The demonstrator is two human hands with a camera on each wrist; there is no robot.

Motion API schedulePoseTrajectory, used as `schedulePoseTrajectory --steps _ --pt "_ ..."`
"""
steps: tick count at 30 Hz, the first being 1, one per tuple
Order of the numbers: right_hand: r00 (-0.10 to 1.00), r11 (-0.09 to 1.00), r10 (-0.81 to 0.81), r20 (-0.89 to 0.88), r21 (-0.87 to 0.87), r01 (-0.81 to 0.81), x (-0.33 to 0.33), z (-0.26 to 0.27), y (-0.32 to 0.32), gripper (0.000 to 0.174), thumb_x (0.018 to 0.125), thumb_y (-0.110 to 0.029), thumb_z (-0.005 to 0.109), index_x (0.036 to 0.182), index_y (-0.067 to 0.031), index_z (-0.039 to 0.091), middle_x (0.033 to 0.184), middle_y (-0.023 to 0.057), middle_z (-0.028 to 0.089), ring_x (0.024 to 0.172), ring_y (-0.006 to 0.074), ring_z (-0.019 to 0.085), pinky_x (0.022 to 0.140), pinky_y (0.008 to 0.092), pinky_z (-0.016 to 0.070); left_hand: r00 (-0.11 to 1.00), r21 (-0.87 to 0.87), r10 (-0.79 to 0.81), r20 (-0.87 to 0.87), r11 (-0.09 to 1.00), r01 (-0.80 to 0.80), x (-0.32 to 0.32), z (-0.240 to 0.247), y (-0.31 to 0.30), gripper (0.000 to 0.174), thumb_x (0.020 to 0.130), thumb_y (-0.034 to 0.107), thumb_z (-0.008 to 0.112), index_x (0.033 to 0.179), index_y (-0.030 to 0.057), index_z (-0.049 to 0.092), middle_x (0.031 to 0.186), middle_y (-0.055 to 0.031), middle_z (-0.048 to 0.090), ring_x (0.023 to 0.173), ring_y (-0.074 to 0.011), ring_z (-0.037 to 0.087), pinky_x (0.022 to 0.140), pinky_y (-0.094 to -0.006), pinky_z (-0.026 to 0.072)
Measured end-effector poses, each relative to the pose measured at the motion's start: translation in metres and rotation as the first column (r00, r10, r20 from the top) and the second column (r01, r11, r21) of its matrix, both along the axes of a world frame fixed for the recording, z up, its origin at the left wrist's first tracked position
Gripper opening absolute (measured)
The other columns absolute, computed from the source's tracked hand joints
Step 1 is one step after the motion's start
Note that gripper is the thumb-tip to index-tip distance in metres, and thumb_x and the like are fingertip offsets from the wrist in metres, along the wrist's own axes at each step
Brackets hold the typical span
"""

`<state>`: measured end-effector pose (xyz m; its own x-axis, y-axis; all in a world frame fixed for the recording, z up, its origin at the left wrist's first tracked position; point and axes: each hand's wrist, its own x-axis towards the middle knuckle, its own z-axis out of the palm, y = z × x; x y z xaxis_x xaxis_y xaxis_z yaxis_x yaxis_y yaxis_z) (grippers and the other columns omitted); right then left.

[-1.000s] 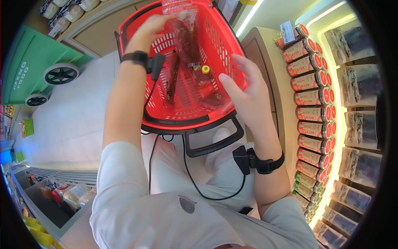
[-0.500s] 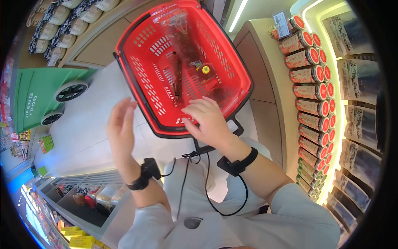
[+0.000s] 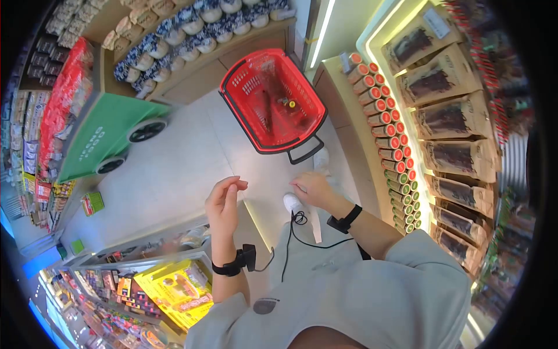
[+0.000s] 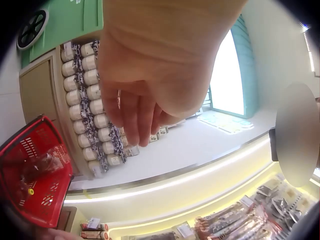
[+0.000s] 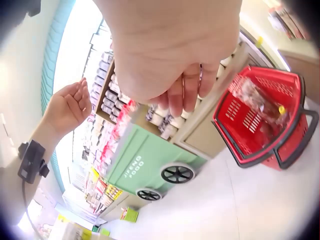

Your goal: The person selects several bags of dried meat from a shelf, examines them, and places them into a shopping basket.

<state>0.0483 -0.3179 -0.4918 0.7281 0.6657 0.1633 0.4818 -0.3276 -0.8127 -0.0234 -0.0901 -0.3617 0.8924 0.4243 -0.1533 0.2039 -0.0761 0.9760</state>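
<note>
Both hands are in the air, in front of the person's body. My left hand [image 3: 224,200] is raised with its fingers loosely bent and holds nothing. Beside it, my right hand [image 3: 314,189] hangs with relaxed fingers, likewise holding nothing. Forward of both, apart from them, a red shopping basket [image 3: 249,107] with a black rim and handle stands on the floor. Inside are clear packs with dark contents [image 5: 255,97], a long dark narrow item [image 3: 267,110] and something with a round yellow top [image 3: 292,104].
To the right, a shelf carries rows of red-lidded jars [image 3: 381,119] and hanging brown pouches [image 3: 444,119]. A green wheeled cart [image 3: 99,136] stands at the left. Close by the left forearm is a display with yellow packages [image 3: 177,291]. White-and-blue goods [image 3: 192,38] line the back shelf.
The left hand has come out of the basket and the right hand has left its edge; both are now back near the body. The basket appears farther off and smaller in the head view.
</note>
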Motion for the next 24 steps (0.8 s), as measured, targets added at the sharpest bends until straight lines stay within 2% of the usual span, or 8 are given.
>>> schedulePoseTrajectory --steps 3,7,10,15,17,19,20,24 --pt "0.999 1.0 0.031 -0.014 -0.003 -0.031 0.001 0.096 -0.007 0.009 0.077 -0.012 0.061 0.082 -0.006 0.064 0.079 0.0103 0.064 0.076 0.0293 0.061 0.067 0.0384 0.0482 0.994 0.038 -0.005 0.105 0.999 0.001 0.002 0.071 0.004 0.017 0.092 0.005 0.049 0.105 -0.0016 0.059 0.088 -0.0096 0.065 0.083 -0.0161 0.061 0.08 -0.0294 0.0474" --pt "0.984 0.993 -0.116 0.136 0.048 0.11 0.014 0.193 -0.046 0.011 0.08 -0.014 0.058 0.083 -0.0054 0.064 0.081 0.0107 0.063 0.077 0.0294 0.061 0.068 0.0384 0.0482 0.966 0.455 -0.138 0.217 0.89 0.025 0.017 0.137 0.01 0.02 0.094 0.006 0.048 0.107 -0.0034 0.058 0.088 -0.0098 0.064 0.082 -0.0156 0.061 0.078 -0.0275 0.0479" --pt "0.972 0.974 -0.198 0.13 0.136 0.18 0.025 0.241 -0.092 0.013 0.08 -0.015 0.057 0.083 -0.0048 0.064 0.083 0.0103 0.063 0.078 0.0288 0.061 0.068 0.0381 0.0481 0.906 0.443 -0.214 0.365 0.896 0.033 0.034 0.204 0.007 0.022 0.094 0.008 0.046 0.108 -0.0047 0.057 0.088 -0.01 0.064 0.08 -0.0154 0.06 0.075 -0.0273 0.0487" --pt "0.688 0.698 -0.716 0.118 0.114 0.707 0.053 0.275 -0.199 0.015 0.081 -0.017 0.059 0.088 -0.004 0.063 0.081 0.011 0.061 0.077 0.027 0.06 0.069 0.0359 0.0479 0.748 0.599 -0.31 0.587 0.788 -0.144 0.065 0.324 0.016 0.026 0.095 0.009 0.042 0.111 -0.0068 0.055 0.096 -0.0154 0.062 0.085 -0.0221 0.06 0.077 -0.0314 0.0472" --pt "0.476 0.499 -0.867 0.149 0.29 0.817 0.069 0.275 -0.242 0.017 0.08 -0.015 0.064 0.091 -0.0017 0.062 0.081 0.0117 0.059 0.075 0.0254 0.059 0.068 0.0333 0.0479 0.42 0.618 -0.552 0.72 0.785 -0.029 0.077 0.39 0.016 0.036 0.097 0.018 0.037 0.117 -0.0092 0.051 0.106 -0.0177 0.059 0.098 -0.0247 0.057 0.086 -0.0351 0.0454" --pt "0.337 0.357 -0.934 0.122 0.38 0.853 0.081 0.285 -0.274 0.018 0.079 -0.013 0.065 0.092 -0.0009 0.061 0.083 0.0112 0.058 0.076 0.0234 0.059 0.069 0.0317 0.0476 0.125 0.496 -0.525 0.842 0.844 0.205 0.079 0.455 0.022 0.056 0.096 0.035 0.029 0.119 -0.0119 0.048 0.116 -0.0232 0.055 0.109 -0.0327 0.052 0.102 -0.0425 0.0348" --pt "0.196 0.201 -0.979 0.06 0.469 0.86 0.088 0.291 -0.29 0.02 0.078 -0.011 0.066 0.094 0.0 0.061 0.084 0.0107 0.058 0.077 0.0215 0.059 0.07 0.03 0.0473 -0.032 0.645 -0.67 0.742 0.7 0.305 0.074 0.503 -0.013 0.059 0.089 0.045 0.042 0.123 -0.0036 0.049 0.12 -0.0185 0.055 0.113 -0.0297 0.05 0.098 -0.0448 0.0343" --pt "0.074 0.089 -0.996 0.049 0.54 0.837 0.114 0.304 -0.338 0.026 0.079 -0.011 0.067 0.102 -0.0018 0.06 0.099 0.0091 0.054 0.088 0.0171 0.055 0.074 0.0279 0.0467 -0.132 0.648 -0.636 0.76 0.732 0.208 0.068 0.538 -0.065 0.059 0.089 0.044 0.042 0.122 -0.0041 0.049 0.12 -0.019 0.055 0.113 -0.03 0.05 0.099 -0.0449 0.0345"
